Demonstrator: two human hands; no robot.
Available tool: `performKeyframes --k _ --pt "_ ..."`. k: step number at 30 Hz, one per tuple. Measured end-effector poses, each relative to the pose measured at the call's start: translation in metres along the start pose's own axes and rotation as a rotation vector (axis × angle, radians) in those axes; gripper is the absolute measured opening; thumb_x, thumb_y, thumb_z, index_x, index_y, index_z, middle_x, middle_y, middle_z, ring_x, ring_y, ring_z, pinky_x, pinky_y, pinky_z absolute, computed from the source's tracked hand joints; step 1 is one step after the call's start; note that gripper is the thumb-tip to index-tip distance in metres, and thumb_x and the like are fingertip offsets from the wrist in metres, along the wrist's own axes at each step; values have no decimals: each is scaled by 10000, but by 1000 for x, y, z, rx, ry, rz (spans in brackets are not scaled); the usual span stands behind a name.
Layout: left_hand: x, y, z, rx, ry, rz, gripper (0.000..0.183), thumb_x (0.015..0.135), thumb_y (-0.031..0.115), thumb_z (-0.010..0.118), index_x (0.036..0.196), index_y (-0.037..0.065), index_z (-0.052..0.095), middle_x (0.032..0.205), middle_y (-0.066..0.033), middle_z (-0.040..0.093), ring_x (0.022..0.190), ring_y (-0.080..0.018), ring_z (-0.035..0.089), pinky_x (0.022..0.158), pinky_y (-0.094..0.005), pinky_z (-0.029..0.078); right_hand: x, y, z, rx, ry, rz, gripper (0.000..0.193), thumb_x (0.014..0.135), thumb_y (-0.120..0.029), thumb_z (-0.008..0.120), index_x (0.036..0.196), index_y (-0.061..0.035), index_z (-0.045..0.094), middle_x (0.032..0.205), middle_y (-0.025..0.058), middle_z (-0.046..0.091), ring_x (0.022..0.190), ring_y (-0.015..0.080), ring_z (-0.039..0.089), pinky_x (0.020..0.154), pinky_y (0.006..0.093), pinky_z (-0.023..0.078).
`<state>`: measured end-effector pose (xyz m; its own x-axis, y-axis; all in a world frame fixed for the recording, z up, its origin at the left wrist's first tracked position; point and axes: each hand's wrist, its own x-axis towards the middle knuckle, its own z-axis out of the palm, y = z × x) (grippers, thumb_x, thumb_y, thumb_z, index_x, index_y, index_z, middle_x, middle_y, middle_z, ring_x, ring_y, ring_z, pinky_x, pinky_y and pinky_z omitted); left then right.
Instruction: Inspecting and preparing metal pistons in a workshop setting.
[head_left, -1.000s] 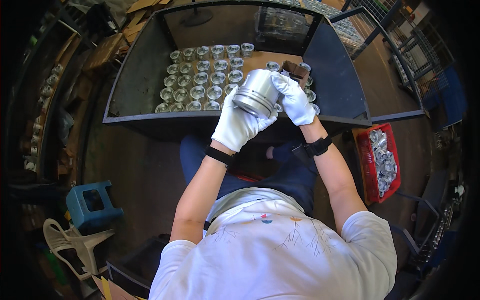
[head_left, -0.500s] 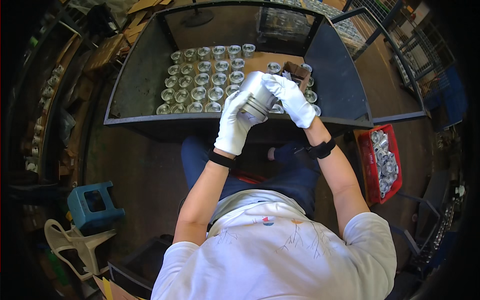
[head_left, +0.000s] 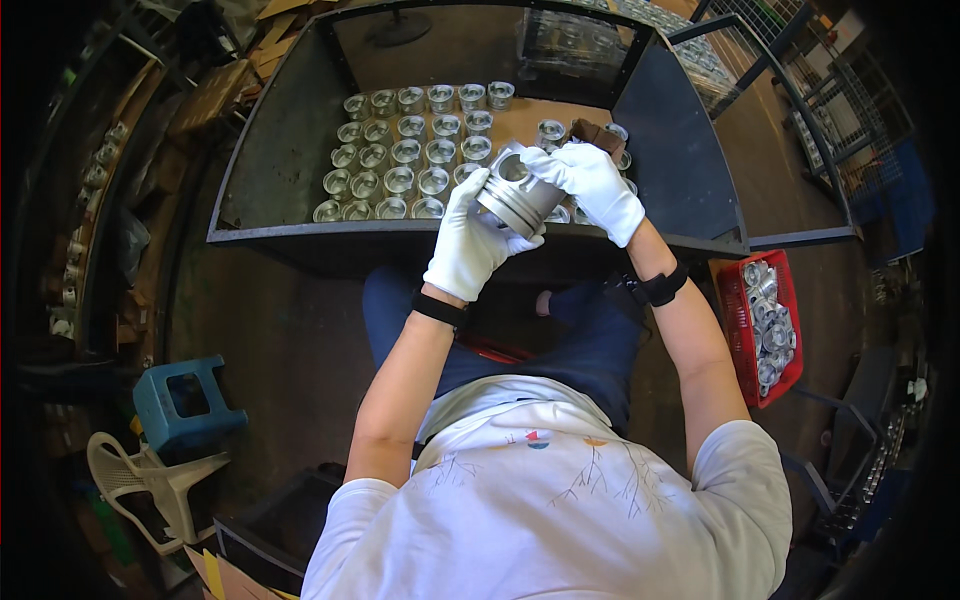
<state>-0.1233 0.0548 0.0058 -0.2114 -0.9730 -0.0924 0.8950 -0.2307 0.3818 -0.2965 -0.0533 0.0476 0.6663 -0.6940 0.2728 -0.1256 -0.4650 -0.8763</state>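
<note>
A silver metal piston [head_left: 518, 204] is held up in front of me, tilted, with ring grooves round its lower end and a round pin hole in its side facing me. My left hand [head_left: 463, 248], in a white glove, is wrapped round its grooved end from the left and below. The gloved fingers of my right hand [head_left: 598, 192] are bent and pressed together at its upper right edge. Behind my hands, several rows of pistons [head_left: 403, 152] stand in a dark metal bench with raised sides [head_left: 275, 165].
Near my right hand lies a brown cardboard piece [head_left: 592, 134] among more pistons. A red crate [head_left: 737, 335] of metal parts stands at my right. Left of me are a blue stool [head_left: 163, 412] and a pale plastic chair [head_left: 180, 480]. Shelving [head_left: 150, 215] runs along the left.
The piston has turned in my hands, bringing its pin hole into sight. My right hand has shifted slightly right and its fingers have moved to the piston's edge.
</note>
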Motion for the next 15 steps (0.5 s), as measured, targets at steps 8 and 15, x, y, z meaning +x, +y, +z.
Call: performKeyframes --k 8,15 --pt "-1 -8 -5 204 136 156 506 934 370 613 1309 59 475 1229 -202 583 973 -386 660 726 -498 609 10 11 13 56 95 93 414 961 -391 632 998 3 751 881 109 746 796 135 634 763 289 489" --pt "-5 -1 -7 154 89 55 508 923 368 621 1316 75 488 1233 -215 579 976 -411 655 714 -461 619 22 -5 7 34 98 342 478 967 -451 610 906 7 734 805 64 707 725 128 590 711 273 481"
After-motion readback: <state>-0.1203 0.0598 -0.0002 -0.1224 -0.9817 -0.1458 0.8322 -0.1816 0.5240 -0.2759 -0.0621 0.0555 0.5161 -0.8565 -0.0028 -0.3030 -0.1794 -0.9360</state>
